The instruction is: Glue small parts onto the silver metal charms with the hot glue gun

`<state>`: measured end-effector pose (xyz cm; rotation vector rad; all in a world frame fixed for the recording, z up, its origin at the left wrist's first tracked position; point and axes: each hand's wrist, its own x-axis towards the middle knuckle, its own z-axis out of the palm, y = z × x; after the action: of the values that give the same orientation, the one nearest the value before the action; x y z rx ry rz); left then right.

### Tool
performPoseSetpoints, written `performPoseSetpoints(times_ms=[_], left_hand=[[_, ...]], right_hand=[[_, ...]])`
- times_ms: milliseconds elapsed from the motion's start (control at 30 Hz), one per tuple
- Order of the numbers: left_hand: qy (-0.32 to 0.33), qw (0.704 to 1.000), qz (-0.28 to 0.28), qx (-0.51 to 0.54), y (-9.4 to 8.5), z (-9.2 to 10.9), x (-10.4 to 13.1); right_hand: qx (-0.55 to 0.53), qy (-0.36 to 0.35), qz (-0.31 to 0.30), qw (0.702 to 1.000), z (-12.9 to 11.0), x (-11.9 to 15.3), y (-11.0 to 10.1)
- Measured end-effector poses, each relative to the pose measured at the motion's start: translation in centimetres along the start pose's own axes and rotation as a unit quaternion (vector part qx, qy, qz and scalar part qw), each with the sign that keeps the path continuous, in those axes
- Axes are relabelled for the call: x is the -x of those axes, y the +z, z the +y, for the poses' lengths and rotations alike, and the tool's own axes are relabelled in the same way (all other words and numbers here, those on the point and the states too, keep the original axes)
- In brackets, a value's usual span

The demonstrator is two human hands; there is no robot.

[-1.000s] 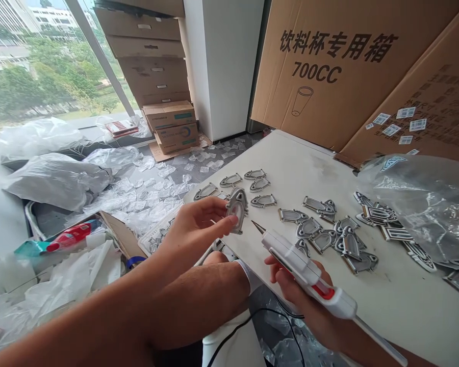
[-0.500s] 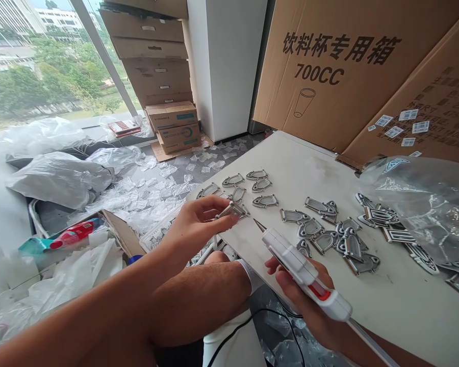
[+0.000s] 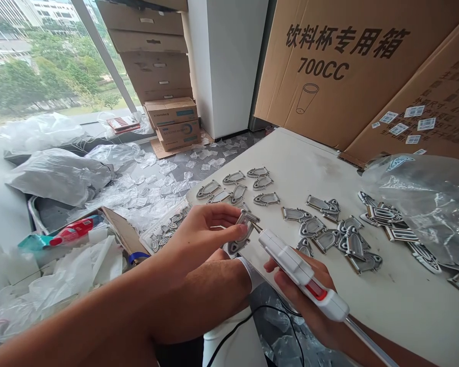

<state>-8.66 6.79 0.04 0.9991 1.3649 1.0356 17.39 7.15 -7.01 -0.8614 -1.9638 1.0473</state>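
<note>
Between the thumb and fingers of my left hand [image 3: 210, 224] is a small grey metal frame piece [image 3: 243, 232], arched at one end, held over the table's edge. My right hand [image 3: 309, 290] is wrapped round a white glue gun [image 3: 298, 270] with a red part inside and a clear glue stick [image 3: 369, 339] coming out of its back. The gun's metal tip meets the upper end of the frame piece or sits right at it. On the white table [image 3: 413, 316], several similar frames [image 3: 266, 199] lie spread out, with a looser heap of frames [image 3: 354, 244] to the right.
A clear plastic bag [image 3: 436, 204] and striped metal pieces [image 3: 401, 234] lie at the table's right. Large cardboard [image 3: 340, 102] stands behind. To the left are a tray of small parts [image 3: 170, 224] and an open box [image 3: 126, 232] of wrappers. A black cable [image 3: 248, 318] hangs below.
My left hand has turned the frame piece and moved it slightly right and down. The glue gun's tip, apart from it before, is now at the piece.
</note>
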Motion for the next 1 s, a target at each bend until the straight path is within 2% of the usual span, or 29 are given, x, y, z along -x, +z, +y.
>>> performPoseSetpoints(times_ms=[567, 1000], left_hand=[[0.011, 1.0, -0.013, -0.001, 0.1, -0.4, 0.3], [0.073, 0.996, -0.017, -0.046, 0.1, -0.6, 0.5]], right_hand=[[-0.006, 0.022, -0.01, 1.0, -0.3, -0.1, -0.1], [-0.083, 0.075, 0.0, 0.994, 0.8, 0.8, 0.4]])
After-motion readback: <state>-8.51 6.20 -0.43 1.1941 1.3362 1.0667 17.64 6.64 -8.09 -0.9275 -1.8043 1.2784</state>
